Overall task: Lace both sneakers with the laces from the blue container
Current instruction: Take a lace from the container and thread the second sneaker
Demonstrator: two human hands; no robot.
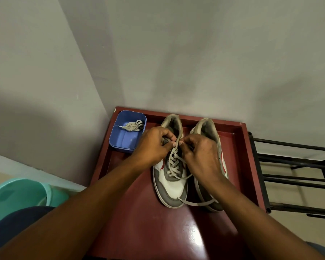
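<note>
Head view: the left sneaker [172,184] lies on the red table [139,212] with its long axis running from the toe, nearest the person, to the heel by the wall. Its lace [174,166] crosses back and forth up that axis, and the crossings end just short of the collar.

Both hands meet at that heel-ward end, over the tongue. The left hand [154,145] comes in from the sneaker's left side with its fingers curled, pinching the lace by the top eyelets. The right hand [199,152] comes from the sneaker's right side and pinches the lace as well. Their fingertips almost touch. The fingers hide which strand each hand holds.

A slack end of the lace trails off past the sneaker's toe, to its right.

The right sneaker [208,132] lies just beside the left one, parallel to it, and shows no lacing where it can be seen. The second lace [134,126] lies bundled in the blue container [128,147], which is left of the left sneaker's heel and nearer the left hand.

By my judgement the first sneaker is nearly laced and only the topmost eyelets remain. The next pull should run heel-ward along the shoe's axis.
</note>
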